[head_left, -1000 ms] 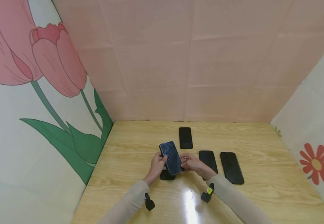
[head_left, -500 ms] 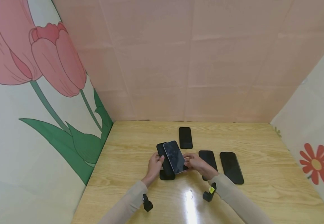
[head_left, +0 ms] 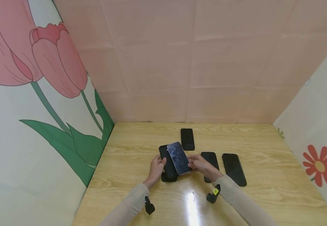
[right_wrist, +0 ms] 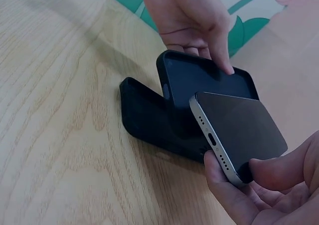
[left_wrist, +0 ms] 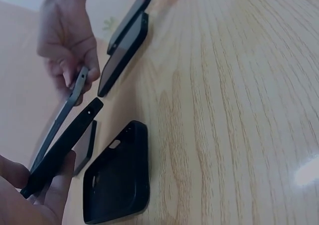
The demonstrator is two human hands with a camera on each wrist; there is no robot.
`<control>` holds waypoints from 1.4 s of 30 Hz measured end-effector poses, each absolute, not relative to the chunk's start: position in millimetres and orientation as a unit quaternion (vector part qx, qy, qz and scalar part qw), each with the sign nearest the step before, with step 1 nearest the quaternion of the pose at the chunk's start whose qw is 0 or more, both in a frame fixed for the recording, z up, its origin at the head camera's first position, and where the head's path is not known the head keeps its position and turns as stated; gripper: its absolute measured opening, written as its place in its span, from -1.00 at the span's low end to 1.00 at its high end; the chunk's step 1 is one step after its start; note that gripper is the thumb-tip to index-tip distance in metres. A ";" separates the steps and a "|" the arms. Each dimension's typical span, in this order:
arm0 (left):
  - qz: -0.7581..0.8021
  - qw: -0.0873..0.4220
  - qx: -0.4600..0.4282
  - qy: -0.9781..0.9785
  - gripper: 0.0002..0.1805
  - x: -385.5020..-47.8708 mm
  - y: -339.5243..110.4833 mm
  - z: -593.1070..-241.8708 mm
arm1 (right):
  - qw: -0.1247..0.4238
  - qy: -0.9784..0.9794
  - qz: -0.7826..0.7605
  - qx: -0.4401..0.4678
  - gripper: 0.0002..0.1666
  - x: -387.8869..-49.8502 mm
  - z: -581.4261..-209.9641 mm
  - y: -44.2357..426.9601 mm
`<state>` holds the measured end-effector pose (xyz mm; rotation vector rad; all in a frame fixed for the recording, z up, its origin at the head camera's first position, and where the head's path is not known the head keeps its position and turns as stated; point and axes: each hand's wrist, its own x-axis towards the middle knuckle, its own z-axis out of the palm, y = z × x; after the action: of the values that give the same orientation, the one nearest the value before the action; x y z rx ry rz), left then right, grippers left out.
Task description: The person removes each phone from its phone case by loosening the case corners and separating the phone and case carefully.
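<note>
My left hand (head_left: 156,167) grips a black phone case (head_left: 167,164) by its left edge, thumb over the rim. In the right wrist view this case (right_wrist: 177,83) shows its hollow inside facing up. A phone with a silver frame (head_left: 178,158) is pinched at its right edge by my right hand (head_left: 202,165). The phone (right_wrist: 239,135) is tilted and overlaps the case's right part, partly out of it, with its charging port showing. Below both, a second black phone case (left_wrist: 117,175) lies hollow side up on the table, mostly covered in the head view.
Three dark phone-shaped slabs lie on the wooden table (head_left: 270,175): one at the back (head_left: 187,139), one partly behind my right hand (head_left: 210,161), and one farther right (head_left: 234,169). A pink backdrop (head_left: 163,78) closes the far side.
The phone has come away from the case and shifted right with my right hand. My left hand moved slightly left with the case, baring more of it.
</note>
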<state>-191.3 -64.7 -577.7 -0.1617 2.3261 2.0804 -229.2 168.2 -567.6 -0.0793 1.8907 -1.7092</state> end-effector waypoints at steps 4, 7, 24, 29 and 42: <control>0.665 0.011 -0.053 0.745 -0.69 -190.8 -65.6 -577.2 | 0.281 0.718 -0.636 -0.027 -0.44 -228.8 -567.1 173.0; 0.661 0.010 -0.053 0.748 -0.68 -190.3 -65.8 -577.7 | 0.273 0.732 -0.625 -0.007 -0.44 -228.1 -566.6 175.2; 0.667 0.011 -0.051 0.743 -0.69 -186.8 -65.8 -574.9 | 0.257 0.726 -0.638 -0.013 -0.45 -239.5 -569.7 194.1; 0.662 0.019 -0.052 0.747 -0.67 -186.8 -67.2 -575.8 | 0.244 0.723 -0.646 -0.029 -0.45 -245.8 -570.4 201.6; 0.659 0.032 -0.050 0.750 -0.66 -185.8 -69.2 -577.7 | 0.210 0.749 -0.628 0.013 -0.41 -263.1 -563.1 225.9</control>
<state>-185.8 -69.2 -577.7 -0.1536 2.3091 2.0282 -263.1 225.9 -563.1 0.0363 2.0831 -1.7478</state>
